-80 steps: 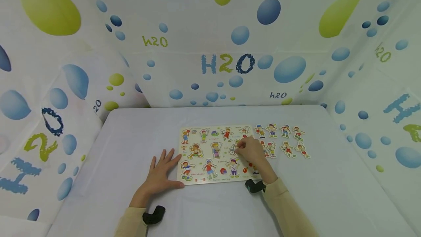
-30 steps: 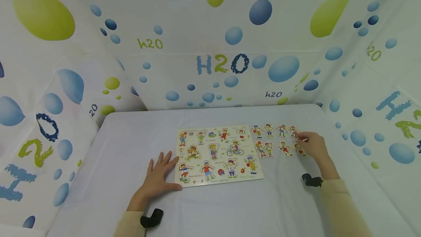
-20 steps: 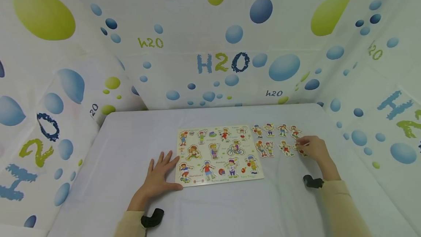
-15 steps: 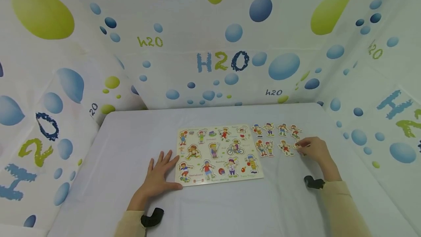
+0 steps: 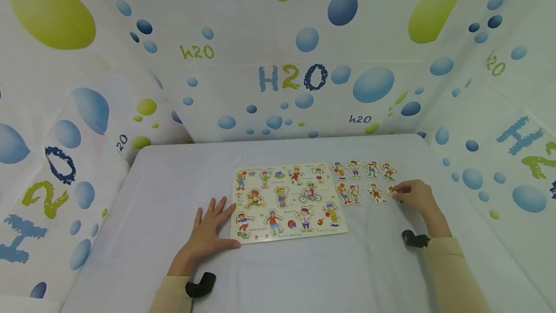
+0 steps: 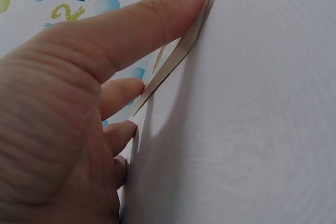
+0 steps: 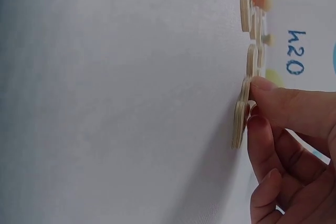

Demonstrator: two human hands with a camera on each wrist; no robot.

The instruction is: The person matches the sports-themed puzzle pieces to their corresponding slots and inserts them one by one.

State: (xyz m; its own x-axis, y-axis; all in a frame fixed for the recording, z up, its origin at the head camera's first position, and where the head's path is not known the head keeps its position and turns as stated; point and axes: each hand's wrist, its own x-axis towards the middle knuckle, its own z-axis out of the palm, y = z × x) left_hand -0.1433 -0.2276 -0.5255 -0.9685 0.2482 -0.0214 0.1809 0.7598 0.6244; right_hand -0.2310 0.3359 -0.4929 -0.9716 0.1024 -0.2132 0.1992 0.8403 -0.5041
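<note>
In the head view, my left hand [image 5: 210, 231] lies with fingers spread at the left edge of a cream puzzle board [image 5: 269, 232] printed with sports figures. The left wrist view has its thumb [image 6: 157, 22] on the edge of the board [image 6: 176, 59]. My right hand [image 5: 418, 199] is at the lower right end of the loose puzzle pieces, its thumb and forefinger pinching a figure-shaped wooden puzzle piece [image 7: 240, 121], mostly hidden by the fingers in the head view. Seen from the right wrist, this piece is thin and low over the white cloth, the thumb [image 7: 273, 95] at its upper end.
Several loose figure pieces with small knobs lie in two rows right of the board, among them a soccer player [image 5: 376, 193] and a skateboarder [image 5: 388, 172]. White cloth [image 5: 295, 274] covers the table. A curtain with blue and green drops [image 5: 373, 85] hangs behind.
My right hand has left the cyclist figure on the board and gone right to the loose pieces, then down from the upper row to the lower right one. The left hand stays at the board's edge.
</note>
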